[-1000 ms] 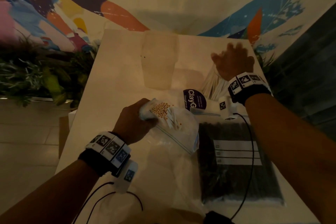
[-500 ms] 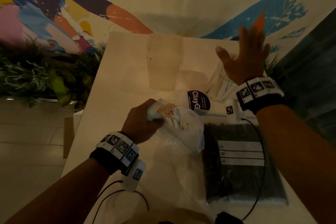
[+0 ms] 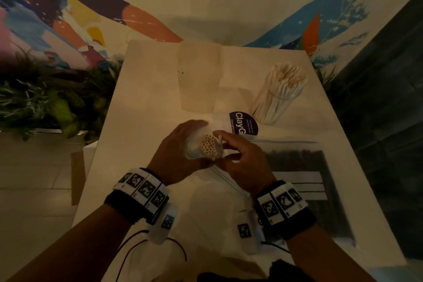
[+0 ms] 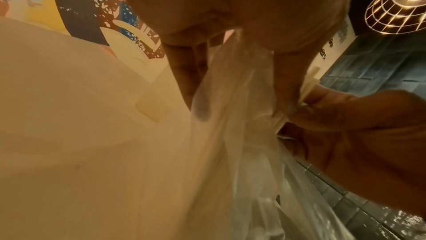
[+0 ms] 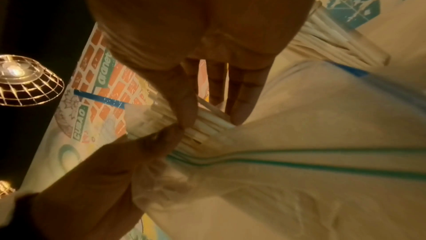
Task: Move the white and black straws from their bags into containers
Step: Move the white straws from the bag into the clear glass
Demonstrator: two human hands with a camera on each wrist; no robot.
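Nearest you, the clear zip bag drapes from your hands down onto the white table. To its right, flat on the table, lies the bag of black straws, with a white label panel.

Your left hand has its fingers curled round the gathered mouth of the clear zip bag, gripping the bundle of white straws through the plastic; the open straw ends face up. Your right hand meets it from the right, thumb and fingertips pinching the straws where they stick out of the bag mouth. The right wrist view shows the fingers lying along the straw shafts.

Beyond the hands sits a dark round label reading "Clay". Far right, a clear cup stands packed with white straws fanning out of its top. Far centre stands a translucent container, upright, well apart from the cup.
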